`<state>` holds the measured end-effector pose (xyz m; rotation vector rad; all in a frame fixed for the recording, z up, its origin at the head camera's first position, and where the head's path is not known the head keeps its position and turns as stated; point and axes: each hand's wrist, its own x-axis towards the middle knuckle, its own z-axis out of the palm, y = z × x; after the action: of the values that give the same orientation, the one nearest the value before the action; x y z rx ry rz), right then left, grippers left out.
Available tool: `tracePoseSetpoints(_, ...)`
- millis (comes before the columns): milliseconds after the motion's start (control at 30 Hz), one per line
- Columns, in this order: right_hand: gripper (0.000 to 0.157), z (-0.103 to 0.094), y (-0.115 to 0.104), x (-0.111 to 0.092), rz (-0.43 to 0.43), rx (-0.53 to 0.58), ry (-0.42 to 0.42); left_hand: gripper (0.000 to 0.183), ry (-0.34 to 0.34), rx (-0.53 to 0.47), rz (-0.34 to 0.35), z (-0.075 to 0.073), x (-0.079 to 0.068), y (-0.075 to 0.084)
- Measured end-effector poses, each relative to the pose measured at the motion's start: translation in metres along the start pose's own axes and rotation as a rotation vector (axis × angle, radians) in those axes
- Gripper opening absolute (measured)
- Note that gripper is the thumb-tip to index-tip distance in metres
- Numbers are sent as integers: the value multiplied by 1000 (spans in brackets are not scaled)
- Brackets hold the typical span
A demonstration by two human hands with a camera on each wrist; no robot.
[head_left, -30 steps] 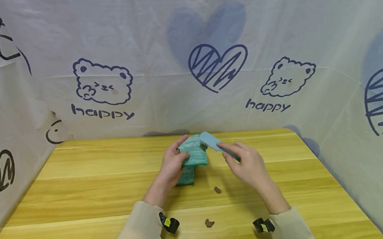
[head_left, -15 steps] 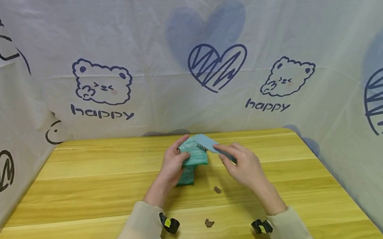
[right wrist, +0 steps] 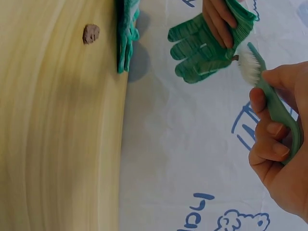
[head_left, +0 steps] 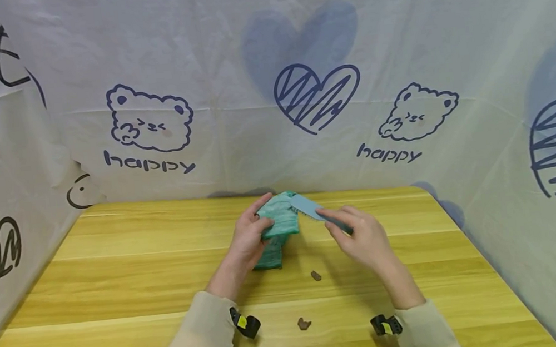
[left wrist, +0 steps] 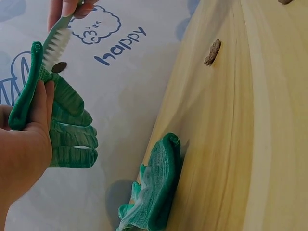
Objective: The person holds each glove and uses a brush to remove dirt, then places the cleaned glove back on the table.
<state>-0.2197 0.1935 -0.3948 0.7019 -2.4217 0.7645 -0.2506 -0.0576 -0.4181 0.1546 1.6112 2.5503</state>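
My left hand (head_left: 248,236) grips a green knit work glove (head_left: 280,219) above the table, thumb on its near face. In the left wrist view the glove's fingers (left wrist: 74,149) hang away from the hand. My right hand (head_left: 365,239) holds a pale blue-green scrub brush (head_left: 307,207) by its handle, index finger along the back. White bristles (right wrist: 249,66) face the glove, right at its edge. Between bristles and glove shows a small brown clump (left wrist: 59,67). A second green glove (head_left: 269,258) lies on the table below the left hand, partly hidden in the head view.
Two brown crumbs lie on the wooden table (head_left: 143,287): one (head_left: 316,275) beyond the other (head_left: 304,323), which is closer to the person. A white printed cloth (head_left: 229,89) hangs behind the table and along both sides.
The brush slid left over the glove, then back right to the glove's right edge. My left hand has lifted and tilted the glove slightly. The crumbs have stayed put.
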Motion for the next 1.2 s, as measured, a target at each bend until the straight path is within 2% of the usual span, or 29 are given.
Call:
tracePoseSetpoints(133, 32, -4, 2, -1, 59, -29, 6, 68, 16, -15, 0, -2, 1, 1)
tracePoseSetpoints(300, 33, -6, 3, -1, 108, -37, 44, 68, 6, 35, 17, -3, 0, 1)
tracePoseSetpoints(433, 33, -3, 1, 1, 63, -2, 91, 68, -32, 111, 47, -3, 0, -1)
tracePoseSetpoints(633, 34, 7, -3, 2, -46, 40, 134, 67, -91, 285, 98, -1, 0, -6)
tracePoseSetpoints(833, 31, 19, -10, 0, -89, 53, 95, 76, -127, 332, 143, 1, 1, -10)
tracePoseSetpoints(1200, 31, 31, -20, -4, -52, 39, 24, 83, -173, 343, 159, 4, 0, -11)
